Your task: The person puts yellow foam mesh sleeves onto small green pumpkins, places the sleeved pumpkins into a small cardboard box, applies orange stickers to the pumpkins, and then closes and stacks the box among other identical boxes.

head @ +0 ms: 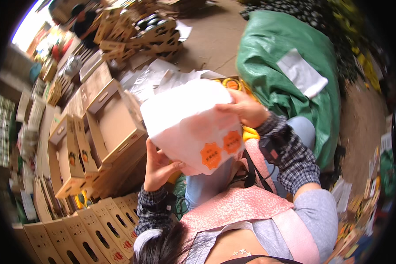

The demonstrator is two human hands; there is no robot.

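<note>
A white paper-like packet (188,115) with orange printed badges on its lower side is held up before me, tilted. My left hand (160,165) grips its lower left corner, thumb against the printed side. At the upper right edge, my right hand (244,107) holds it with the fingers partly blurred. Whether anything is inside the packet I cannot tell. Just behind my right hand, a round orange and yellow item (232,84) shows in a box that is mostly hidden.
Open cardboard trays (114,122) are stacked at the left, above a row of upright cartons (95,234). White sheets (151,79) lie beyond the packet. A green woven sack (283,36) with a white cloth-like piece (302,72) stands right. A person (84,24) is at the far upper left.
</note>
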